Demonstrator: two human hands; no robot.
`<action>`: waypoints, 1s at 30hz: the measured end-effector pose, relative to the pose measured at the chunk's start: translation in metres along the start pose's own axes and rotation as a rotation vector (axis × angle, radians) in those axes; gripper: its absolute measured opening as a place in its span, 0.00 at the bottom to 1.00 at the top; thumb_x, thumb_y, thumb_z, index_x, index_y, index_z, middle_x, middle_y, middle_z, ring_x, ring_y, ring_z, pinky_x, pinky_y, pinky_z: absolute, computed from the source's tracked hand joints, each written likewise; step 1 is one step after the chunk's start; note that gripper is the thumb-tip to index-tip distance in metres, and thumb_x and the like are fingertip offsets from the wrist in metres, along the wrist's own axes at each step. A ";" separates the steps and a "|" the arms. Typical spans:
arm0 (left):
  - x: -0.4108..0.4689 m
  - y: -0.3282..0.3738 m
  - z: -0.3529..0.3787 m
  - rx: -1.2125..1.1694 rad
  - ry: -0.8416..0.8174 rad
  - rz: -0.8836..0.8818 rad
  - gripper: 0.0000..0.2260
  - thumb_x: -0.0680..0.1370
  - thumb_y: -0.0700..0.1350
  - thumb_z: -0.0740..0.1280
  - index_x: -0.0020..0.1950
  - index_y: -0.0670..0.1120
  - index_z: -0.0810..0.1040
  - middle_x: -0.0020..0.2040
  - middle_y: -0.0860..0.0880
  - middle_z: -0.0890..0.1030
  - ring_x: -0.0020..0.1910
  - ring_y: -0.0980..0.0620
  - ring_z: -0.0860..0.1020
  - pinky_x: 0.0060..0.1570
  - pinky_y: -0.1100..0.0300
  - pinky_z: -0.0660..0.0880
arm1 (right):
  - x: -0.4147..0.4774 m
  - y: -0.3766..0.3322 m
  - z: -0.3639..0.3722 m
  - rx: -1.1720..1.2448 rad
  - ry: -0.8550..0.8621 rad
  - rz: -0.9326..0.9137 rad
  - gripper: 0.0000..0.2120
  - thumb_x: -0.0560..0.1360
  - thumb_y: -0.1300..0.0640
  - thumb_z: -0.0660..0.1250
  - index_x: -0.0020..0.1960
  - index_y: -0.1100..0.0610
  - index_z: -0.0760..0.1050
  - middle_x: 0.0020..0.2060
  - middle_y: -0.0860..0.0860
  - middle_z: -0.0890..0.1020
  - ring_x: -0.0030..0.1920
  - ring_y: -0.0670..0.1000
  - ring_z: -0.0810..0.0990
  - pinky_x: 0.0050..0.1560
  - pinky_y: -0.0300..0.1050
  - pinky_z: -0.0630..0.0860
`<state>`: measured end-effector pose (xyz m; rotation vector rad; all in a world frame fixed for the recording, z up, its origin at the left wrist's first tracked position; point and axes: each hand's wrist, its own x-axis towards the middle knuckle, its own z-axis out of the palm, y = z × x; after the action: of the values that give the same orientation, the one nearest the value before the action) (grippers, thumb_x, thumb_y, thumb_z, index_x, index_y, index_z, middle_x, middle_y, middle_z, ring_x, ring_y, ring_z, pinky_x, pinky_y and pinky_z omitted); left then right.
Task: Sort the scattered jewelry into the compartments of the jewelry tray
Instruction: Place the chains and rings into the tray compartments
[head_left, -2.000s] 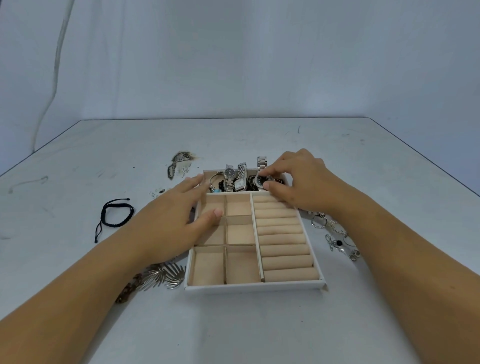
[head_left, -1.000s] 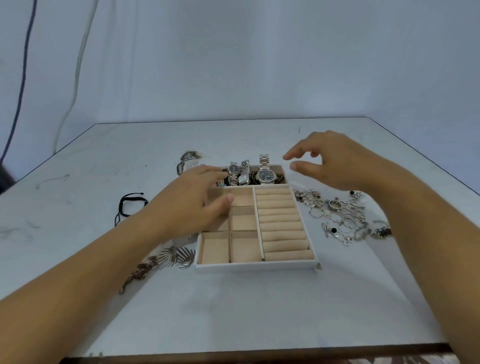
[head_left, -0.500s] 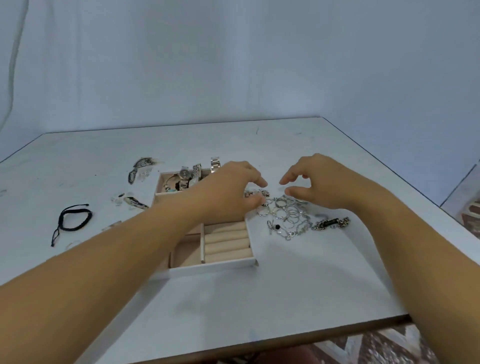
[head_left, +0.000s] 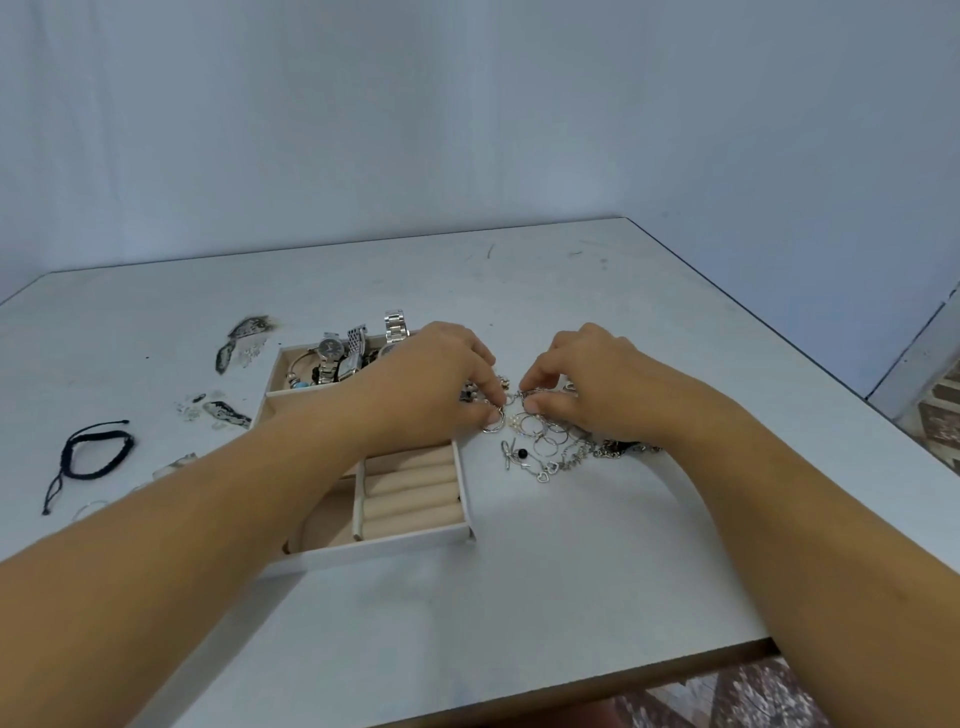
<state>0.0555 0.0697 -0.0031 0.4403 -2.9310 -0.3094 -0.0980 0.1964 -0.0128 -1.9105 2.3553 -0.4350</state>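
Pale grey tabletop (head_left: 519, 597) before a plain bluish wall. Bore a white jewelry tray with beige padded compartments (head_left: 395, 545) left of centre, silver wristwatches (head_left: 337, 358) upright in its far compartment. Had the left hand (head_left: 431, 384) over the tray's right side, fingers curled, pinching a silver ring (head_left: 493, 422) at the left edge of a tangled heap of silver rings and chains (head_left: 545, 452) just right of the tray. Had the right hand (head_left: 587, 384) pinching a small piece at that heap's far side. Also bore a black braided cord bracelet (head_left: 96, 452) far left, well apart.
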 end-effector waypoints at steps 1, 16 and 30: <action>0.000 0.000 0.001 -0.004 0.006 0.000 0.07 0.74 0.52 0.70 0.51 0.57 0.83 0.59 0.57 0.74 0.64 0.58 0.65 0.57 0.64 0.61 | 0.000 0.000 0.000 0.014 0.003 0.002 0.13 0.75 0.43 0.64 0.56 0.46 0.77 0.49 0.44 0.74 0.55 0.47 0.67 0.57 0.46 0.66; -0.023 -0.012 -0.016 -0.186 0.257 -0.053 0.04 0.74 0.47 0.71 0.47 0.54 0.80 0.41 0.59 0.82 0.41 0.66 0.78 0.44 0.74 0.69 | -0.006 -0.002 -0.002 0.326 0.169 0.005 0.04 0.72 0.53 0.72 0.45 0.47 0.77 0.36 0.42 0.79 0.34 0.42 0.76 0.36 0.32 0.72; -0.078 -0.054 -0.026 -0.334 0.438 -0.246 0.06 0.69 0.48 0.76 0.44 0.54 0.83 0.39 0.59 0.83 0.43 0.69 0.78 0.39 0.80 0.65 | 0.022 -0.069 -0.024 0.291 0.111 -0.155 0.04 0.75 0.56 0.68 0.48 0.48 0.78 0.37 0.37 0.78 0.38 0.34 0.76 0.39 0.26 0.71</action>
<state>0.1483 0.0384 -0.0006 0.7128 -2.3455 -0.6324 -0.0437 0.1662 0.0313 -1.9782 2.0694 -0.8650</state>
